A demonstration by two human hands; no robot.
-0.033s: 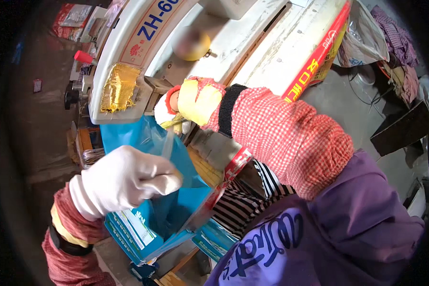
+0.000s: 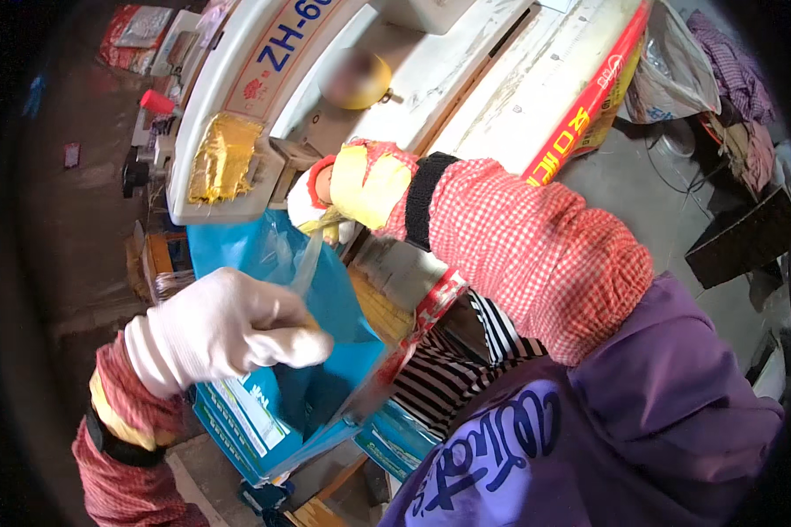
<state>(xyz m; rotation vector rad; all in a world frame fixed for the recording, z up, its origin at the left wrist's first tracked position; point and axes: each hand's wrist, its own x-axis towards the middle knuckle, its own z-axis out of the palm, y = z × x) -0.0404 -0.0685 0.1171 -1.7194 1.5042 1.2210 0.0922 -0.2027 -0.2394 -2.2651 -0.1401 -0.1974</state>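
Observation:
My left hand (image 2: 228, 329), in a white knit glove, is closed with the fingers curled and pressed together. It hovers over a blue plastic-lined box (image 2: 347, 338) that stands open. Whatever its fingers hold is hidden. My right hand (image 2: 312, 198), in a white glove with a red cuff, is closed beside the lower end of a white curved machine arm (image 2: 237, 158). Its fingertips look yellowish and point down, and I cannot make out what is in them. A narrow translucent strip (image 2: 306, 266) hangs between the two hands, above the blue box.
A yellow tape patch (image 2: 224, 158) covers the machine arm's end, with a black knob (image 2: 134, 172) to its left. Behind is a white machine bed (image 2: 492, 97) with a round yellow part (image 2: 360, 81). Bags and cloth (image 2: 734, 79) lie at right, near a dark box (image 2: 740, 235).
My left hand has shifted very slightly left. My right hand stays by the machine arm, and the translucent strip shows a little more clearly.

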